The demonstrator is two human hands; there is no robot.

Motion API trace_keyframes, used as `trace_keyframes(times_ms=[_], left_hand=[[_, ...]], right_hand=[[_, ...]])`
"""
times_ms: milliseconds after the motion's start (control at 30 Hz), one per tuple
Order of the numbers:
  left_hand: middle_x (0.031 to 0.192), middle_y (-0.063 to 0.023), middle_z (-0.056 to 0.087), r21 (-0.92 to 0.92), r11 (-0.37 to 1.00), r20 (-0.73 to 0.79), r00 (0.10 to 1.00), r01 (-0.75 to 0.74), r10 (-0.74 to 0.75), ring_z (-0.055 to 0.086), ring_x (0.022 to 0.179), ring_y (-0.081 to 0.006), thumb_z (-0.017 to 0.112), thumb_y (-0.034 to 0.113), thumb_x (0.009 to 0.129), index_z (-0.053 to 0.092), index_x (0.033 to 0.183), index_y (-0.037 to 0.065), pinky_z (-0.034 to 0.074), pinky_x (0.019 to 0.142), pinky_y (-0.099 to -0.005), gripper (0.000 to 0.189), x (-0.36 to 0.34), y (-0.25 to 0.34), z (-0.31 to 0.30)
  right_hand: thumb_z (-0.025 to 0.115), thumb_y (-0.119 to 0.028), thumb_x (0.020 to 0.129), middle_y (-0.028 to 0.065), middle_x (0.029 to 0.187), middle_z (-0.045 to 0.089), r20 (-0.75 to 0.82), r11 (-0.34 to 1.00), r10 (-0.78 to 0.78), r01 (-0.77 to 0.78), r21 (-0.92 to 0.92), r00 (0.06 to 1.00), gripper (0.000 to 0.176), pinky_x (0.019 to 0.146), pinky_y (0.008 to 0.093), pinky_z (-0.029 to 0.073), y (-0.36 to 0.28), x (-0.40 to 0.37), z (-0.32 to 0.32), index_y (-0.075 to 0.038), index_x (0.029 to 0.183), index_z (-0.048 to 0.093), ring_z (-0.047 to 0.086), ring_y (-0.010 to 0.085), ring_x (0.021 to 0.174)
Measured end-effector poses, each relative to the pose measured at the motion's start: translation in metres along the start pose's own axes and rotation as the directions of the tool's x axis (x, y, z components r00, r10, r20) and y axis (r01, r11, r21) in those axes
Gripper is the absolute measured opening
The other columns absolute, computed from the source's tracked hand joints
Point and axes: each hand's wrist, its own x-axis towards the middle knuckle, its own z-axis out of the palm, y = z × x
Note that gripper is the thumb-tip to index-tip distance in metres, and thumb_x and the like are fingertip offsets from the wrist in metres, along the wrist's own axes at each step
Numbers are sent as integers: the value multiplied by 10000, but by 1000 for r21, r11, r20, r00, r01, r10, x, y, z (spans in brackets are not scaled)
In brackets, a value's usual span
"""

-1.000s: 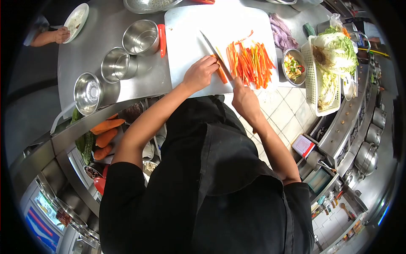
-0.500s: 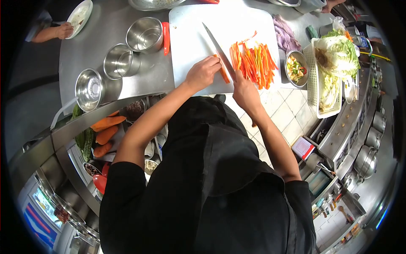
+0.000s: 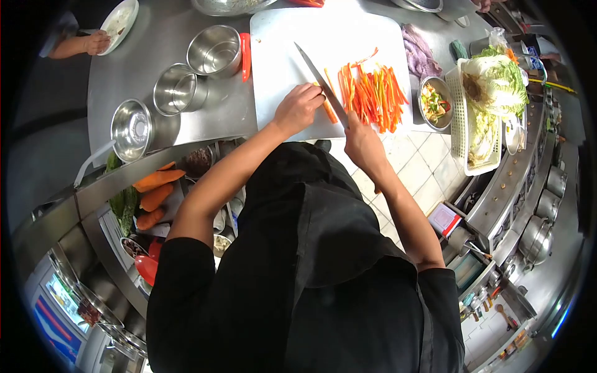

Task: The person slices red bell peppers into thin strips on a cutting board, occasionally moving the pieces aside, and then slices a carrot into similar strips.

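Observation:
With fingers curled, my left hand [image 3: 300,109] presses a piece of red-orange pepper [image 3: 329,111] onto the white cutting board [image 3: 277,50]. My right hand [image 3: 364,146] grips the handle of a long kitchen knife [image 3: 319,77], whose blade slants up and left across the board, right beside my left fingertips. To the right of the blade spreads a pile of red and orange pepper strips [image 3: 378,96]. The blade hides part of the pepper piece, and my fingers cover its upper end.
Metal pots [image 3: 214,53] and a whole red pepper [image 3: 245,57] stand left of the board. On the right are a purple cloth [image 3: 420,53], a bowl of cut vegetables [image 3: 435,102] and a white basket [image 3: 458,124] with cabbage [image 3: 497,81]. Another person's hand [image 3: 96,42] touches a dish at upper left.
The knife has shifted slightly down toward me, its tip a little left. A thin pepper strip now shows just right of the blade. My left hand stays nearly in place.

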Motion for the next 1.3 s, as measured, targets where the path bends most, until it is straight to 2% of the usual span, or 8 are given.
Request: trace_keyframes(times_ms=[100, 167, 700, 833, 900, 1033, 1167, 1300], left_hand=[[906, -117, 555, -16, 998, -39, 998, -55, 54, 551, 860, -304, 540, -23, 632, 568, 824, 1, 458, 744, -385, 196, 1, -2, 0], [903, -116, 559, -17, 998, -68, 996, -59, 58, 550, 851, -304, 538, -26, 632, 572, 828, 3, 458, 741, -387, 202, 3, -1, -2], [894, -87, 609, 82, 997, -17, 1000, -10, 12, 589, 892, -251, 547, -26, 676, 614, 808, -2, 490, 794, -355, 150, 0, 3, -2], [896, -85, 609, 92, 996, 10, 1000, -10, 9, 589, 894, -250, 547, -25, 678, 615, 807, 3, 488, 794, -350, 149, 0, 0, -1], [877, -99, 578, 65, 995, -92, 992, -74, 80, 565, 819, -279, 542, -14, 633, 580, 788, 15, 475, 712, -370, 162, 1, -1, 3], [904, -99, 597, 67, 995, -96, 992, -76, 83, 583, 853, -268, 549, -9, 652, 591, 804, 15, 482, 736, -360, 159, 0, -4, 5], [913, -101, 607, 89, 994, -82, 994, -68, 76, 594, 865, -264, 552, -2, 672, 599, 816, 14, 486, 749, -355, 152, 0, -4, 5], [887, -100, 602, 90, 994, -94, 993, -57, 65, 597, 860, -268, 546, -6, 669, 596, 794, 20, 486, 735, -356, 137, 1, -1, 4]], right_hand=[[551, -39, 824, 303, 693, 587, 23, 999, 41, -41, 1, 999, 250, 641, 547, 456, 0, -5, 5, 19, 1022, 411, 598, 476, 710], [550, -45, 826, 300, 695, 591, -102, 996, -84, 83, -15, 991, 228, 642, 552, 454, 15, 10, 27, 19, 1004, 422, 601, 474, 709], [549, -51, 835, 315, 709, 592, 44, 997, 62, -63, 35, 997, 259, 652, 555, 457, -2, -14, 2, 18, 1044, 413, 591, 491, 714], [554, -55, 831, 317, 712, 591, 22, 996, 79, -79, 27, 997, 280, 643, 556, 451, 5, -8, 19, 23, 1057, 409, 590, 492, 712], [558, -59, 827, 321, 730, 592, -91, 1000, 4, -3, 10, 996, 259, 652, 552, 449, 8, 4, 29, 21, 1034, 424, 592, 488, 732], [573, -68, 820, 326, 788, 596, -63, 986, -26, 36, 163, 998, 289, 717, 533, 455, 12, 28, 12, 40, 1063, 459, 591, 492, 795], [569, -62, 822, 321, 794, 600, -68, 990, 108, -102, 93, 992, 268, 726, 539, 449, 25, 21, 1, 31, 1050, 465, 588, 499, 799], [563, -54, 824, 341, 745, 581, -71, 996, 10, -4, 89, 997, 213, 704, 551, 446, 16, -3, 12, 24, 989, 455, 585, 504, 783]])
